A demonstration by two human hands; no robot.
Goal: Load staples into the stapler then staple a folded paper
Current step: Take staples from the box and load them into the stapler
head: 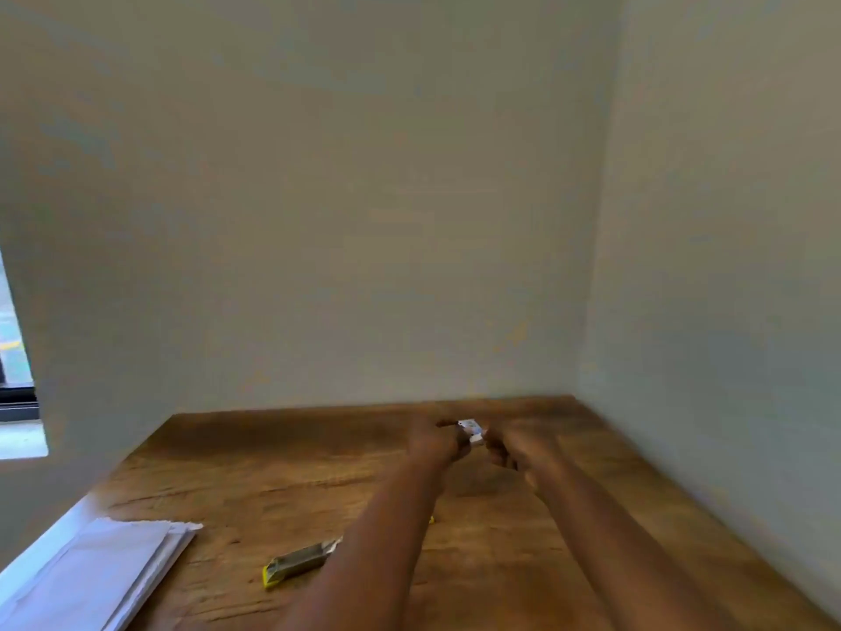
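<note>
both hands together at frame centre, left hand (434, 441) and right hand (516, 448) pinching small white staple box (472, 432), likely to get staples out | stapler (298, 562) open, lower centre on tabletop (273, 466), ready for loading | folded paper (98, 573) lower left, set aside | blurry

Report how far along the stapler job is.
Done: nothing clearly. The stapler lies on the table, partly behind the left forearm; whether it is open is unclear. In hand: the left hand and right hand hold a small white item between them, perhaps staples; blur hides which. Left: loading, then stapling; the paper lies untouched at the near left.
</note>
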